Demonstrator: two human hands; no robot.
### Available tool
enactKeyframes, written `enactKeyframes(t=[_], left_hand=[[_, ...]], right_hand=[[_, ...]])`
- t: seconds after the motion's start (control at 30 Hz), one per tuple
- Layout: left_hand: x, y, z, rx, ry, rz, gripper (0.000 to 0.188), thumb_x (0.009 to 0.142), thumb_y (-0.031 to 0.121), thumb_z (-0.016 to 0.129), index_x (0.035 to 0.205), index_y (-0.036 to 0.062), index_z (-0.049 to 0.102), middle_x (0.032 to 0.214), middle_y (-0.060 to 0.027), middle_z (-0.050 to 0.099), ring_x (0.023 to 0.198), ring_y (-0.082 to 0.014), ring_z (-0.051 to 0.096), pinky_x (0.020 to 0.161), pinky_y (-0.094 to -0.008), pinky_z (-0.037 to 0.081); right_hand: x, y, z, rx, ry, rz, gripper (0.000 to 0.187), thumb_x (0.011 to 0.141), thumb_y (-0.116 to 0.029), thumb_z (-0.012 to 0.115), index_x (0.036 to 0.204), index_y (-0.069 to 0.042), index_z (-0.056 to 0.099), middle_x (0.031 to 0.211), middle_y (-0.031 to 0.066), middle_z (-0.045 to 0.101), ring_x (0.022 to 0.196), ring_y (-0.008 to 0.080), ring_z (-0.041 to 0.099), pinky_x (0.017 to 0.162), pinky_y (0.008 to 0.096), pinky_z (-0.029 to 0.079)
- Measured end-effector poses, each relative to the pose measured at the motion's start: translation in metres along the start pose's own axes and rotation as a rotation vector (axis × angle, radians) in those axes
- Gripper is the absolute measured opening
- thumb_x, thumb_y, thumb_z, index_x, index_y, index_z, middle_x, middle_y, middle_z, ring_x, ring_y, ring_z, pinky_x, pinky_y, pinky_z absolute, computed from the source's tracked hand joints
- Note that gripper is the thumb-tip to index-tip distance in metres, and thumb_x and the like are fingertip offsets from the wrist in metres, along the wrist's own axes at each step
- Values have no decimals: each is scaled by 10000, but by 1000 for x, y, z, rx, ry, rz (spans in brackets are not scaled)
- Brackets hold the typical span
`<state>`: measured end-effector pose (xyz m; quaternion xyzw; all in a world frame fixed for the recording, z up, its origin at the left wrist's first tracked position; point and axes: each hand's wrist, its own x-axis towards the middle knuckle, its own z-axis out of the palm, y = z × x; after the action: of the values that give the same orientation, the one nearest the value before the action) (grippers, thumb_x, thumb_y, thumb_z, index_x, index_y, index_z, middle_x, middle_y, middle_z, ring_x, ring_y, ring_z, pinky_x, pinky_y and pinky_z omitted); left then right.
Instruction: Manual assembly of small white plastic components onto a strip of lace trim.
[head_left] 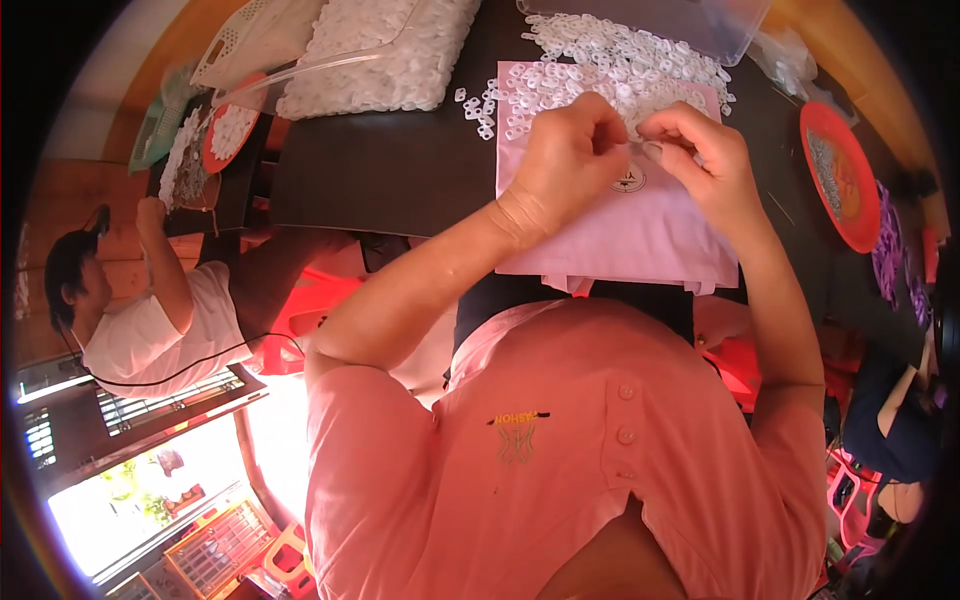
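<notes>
My left hand (570, 150) and my right hand (708, 155) meet fingertip to fingertip over a pink cloth bag (620, 235) that lies flat with its handles toward me. Both hands are closed in a pinch, thumb against forefinger. Whatever sits between the fingertips is too small to make out. Just beyond the fingers spreads a heap of small white plastic pieces (640, 65), partly on the bag and partly on the dark table (360, 165). A round printed mark shows on the bag below the fingertips.
Behind the heap stands a clear plastic bin (690, 25). A larger container full of white pieces (375, 55) is at the far left. On the right lies a red plate (840, 175) with small metallic parts, beside purple strips (886, 245). Another person (170, 310) works at the left.
</notes>
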<state>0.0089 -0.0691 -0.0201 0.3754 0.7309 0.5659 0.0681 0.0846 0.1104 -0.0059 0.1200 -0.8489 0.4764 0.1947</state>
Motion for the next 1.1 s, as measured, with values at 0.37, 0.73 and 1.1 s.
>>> enactKeyframes(t=[0.37, 0.73, 1.1], left_hand=[[-9, 34, 5, -1017, 186, -508, 158, 735, -35, 676, 838, -14, 557, 705, -99, 635, 533, -121, 564, 458, -247, 423], [-15, -34, -58, 724, 161, 121, 173, 720, 100, 750, 793, 18, 617, 788, -106, 573, 718, -286, 584, 636, -380, 465], [2, 7, -40, -281, 87, -480, 91, 838, 77, 668, 839, -5, 629, 788, -80, 644, 639, -180, 599, 530, -290, 460]], right_hand=[[1, -14, -2, 346, -104, 240, 108, 853, 7, 630, 958, 13, 654, 851, 23, 653, 759, 83, 597, 693, 210, 491], [2, 1, -5, 355, 13, 265, 73, 868, -49, 638, 933, -19, 651, 771, -19, 604, 670, 47, 546, 607, 184, 448], [2, 3, -11, 401, 52, 322, 78, 867, -59, 636, 935, -29, 657, 765, -20, 608, 658, 45, 549, 581, 188, 439]])
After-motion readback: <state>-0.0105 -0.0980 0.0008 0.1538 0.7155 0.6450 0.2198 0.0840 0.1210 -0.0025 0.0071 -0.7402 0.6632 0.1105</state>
